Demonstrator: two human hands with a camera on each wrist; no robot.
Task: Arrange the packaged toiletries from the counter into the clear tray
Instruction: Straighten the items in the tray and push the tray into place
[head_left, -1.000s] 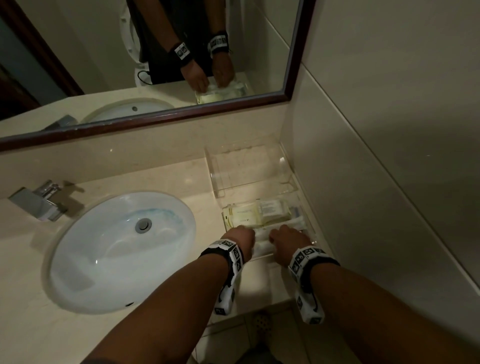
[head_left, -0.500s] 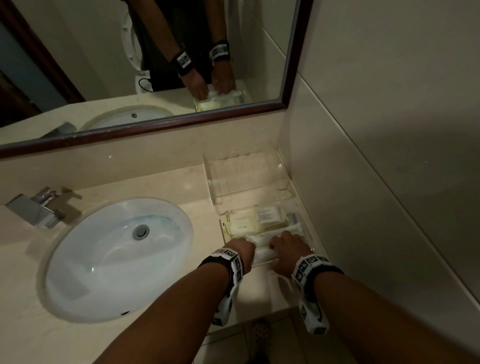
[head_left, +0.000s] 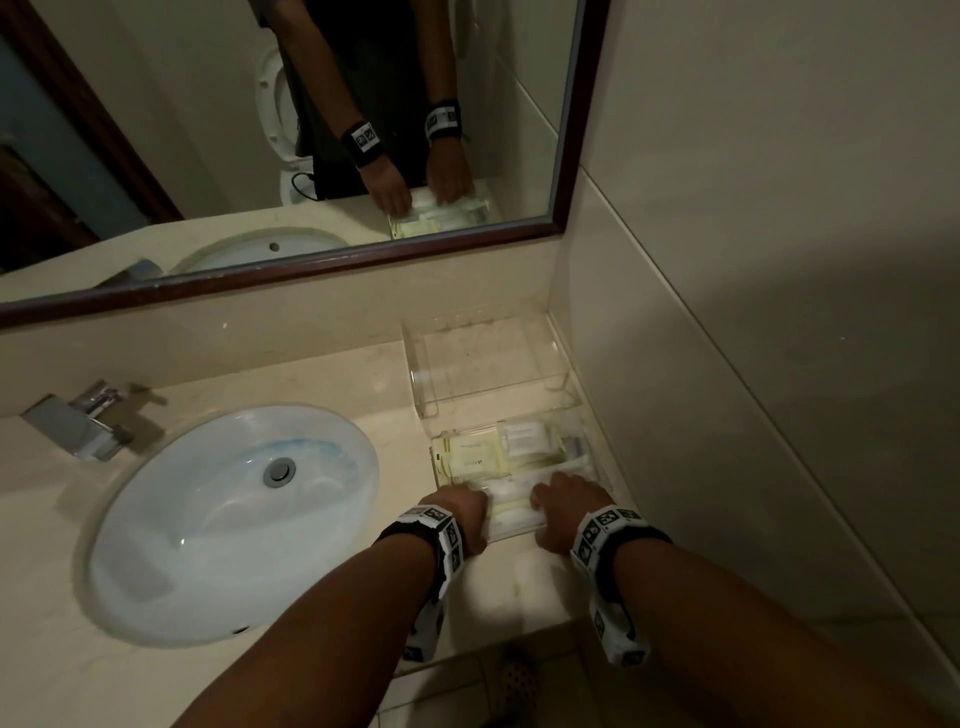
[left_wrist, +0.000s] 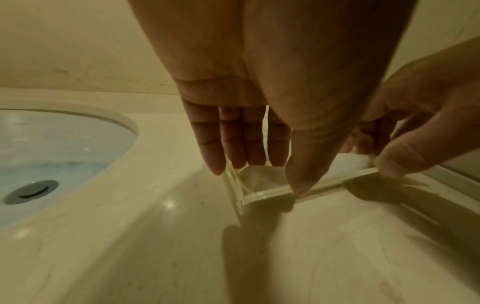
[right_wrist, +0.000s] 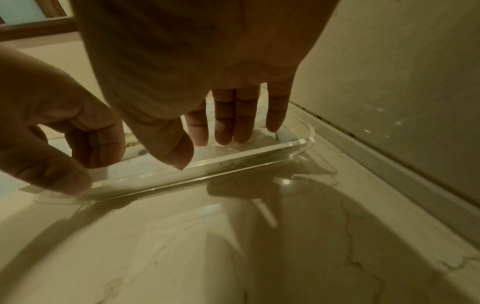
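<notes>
The clear tray (head_left: 598, 470) sits on the counter by the right wall. Inside lie a yellowish packet (head_left: 467, 457), a small white packet (head_left: 525, 434) and a long white packet (head_left: 511, 500) along the near side. My left hand (head_left: 462, 512) is at the tray's near left corner (left_wrist: 270, 194). Its thumb lies on the near rim and its fingers (left_wrist: 233, 156) reach inside onto the white packet. My right hand (head_left: 558, 506) holds the same near wall (right_wrist: 233, 162) further right, thumb outside, fingers (right_wrist: 241, 127) inside on the packet.
A second clear tray (head_left: 483, 364) stands just behind, against the backsplash. The white basin (head_left: 228, 519) and chrome faucet (head_left: 78, 421) are to the left. The tiled wall (head_left: 727, 364) rises close on the right. The counter's front edge (head_left: 519, 639) is just below my wrists.
Both hands stay at the tray's near edge. Only the head view has shifted, so the scene sits a little lower in the frame.
</notes>
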